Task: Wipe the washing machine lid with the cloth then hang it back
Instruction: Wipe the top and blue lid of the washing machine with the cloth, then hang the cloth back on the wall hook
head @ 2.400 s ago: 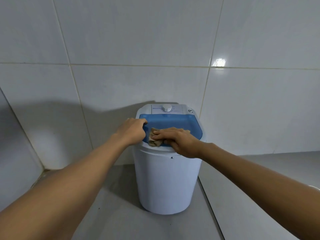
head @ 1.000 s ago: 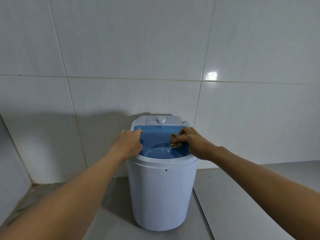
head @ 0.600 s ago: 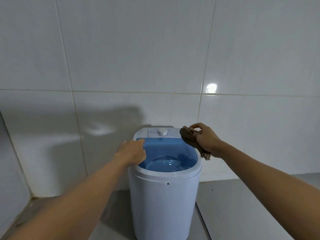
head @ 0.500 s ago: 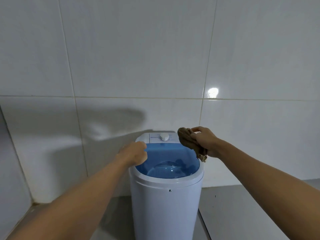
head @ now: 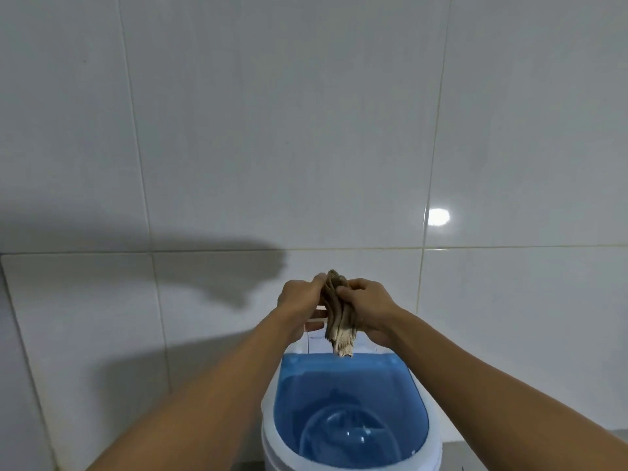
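Observation:
A small white washing machine with a translucent blue lid (head: 350, 406) stands below me at the bottom of the view. Above its back edge, both my hands hold a bunched brown cloth (head: 338, 314) in the air. My left hand (head: 300, 300) grips the cloth's left side, my right hand (head: 368, 309) its right side. The cloth's frayed lower end hangs just above the lid without touching it. The machine's control panel is mostly hidden behind my hands.
A white tiled wall (head: 306, 130) fills most of the view behind the machine, with a light reflection at the right. A strip of grey floor (head: 537, 453) shows at the bottom right. No hook or rail is in view.
My right hand lifted the cloth off the lid and raised it. My left hand left the lid's edge and joined on the cloth. The view tilted upward.

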